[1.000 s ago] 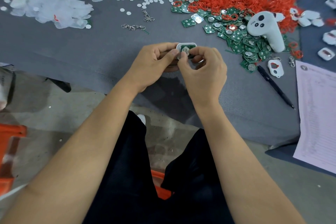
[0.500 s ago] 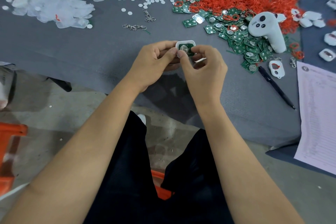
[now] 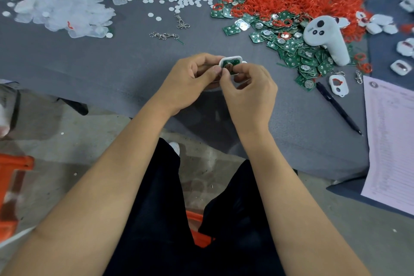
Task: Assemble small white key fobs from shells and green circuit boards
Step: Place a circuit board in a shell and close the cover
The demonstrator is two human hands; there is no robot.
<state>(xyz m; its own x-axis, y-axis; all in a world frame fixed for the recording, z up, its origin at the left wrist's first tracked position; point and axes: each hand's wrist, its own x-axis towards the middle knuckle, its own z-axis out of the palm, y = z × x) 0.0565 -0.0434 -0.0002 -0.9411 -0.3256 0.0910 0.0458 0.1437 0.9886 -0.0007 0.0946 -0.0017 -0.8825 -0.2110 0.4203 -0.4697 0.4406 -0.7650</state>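
Held just above the table's near edge, the white shell (image 3: 230, 60) with its green circuit board (image 3: 231, 64) is pinched between left hand (image 3: 190, 80) and right hand (image 3: 248, 92). Item judged light, rigid, small and likely slippery; best gripped by the shell's rim, sparing the board's face.

Between the earlier pictures and now, the right hand (image 3: 248, 89) has shifted its thumb from the round metal disc on the green circuit board (image 3: 230, 64) to the near edge of the white shell (image 3: 230, 60). The left hand (image 3: 190, 80) has closed in, its thumb tip now touching the shell's left end.
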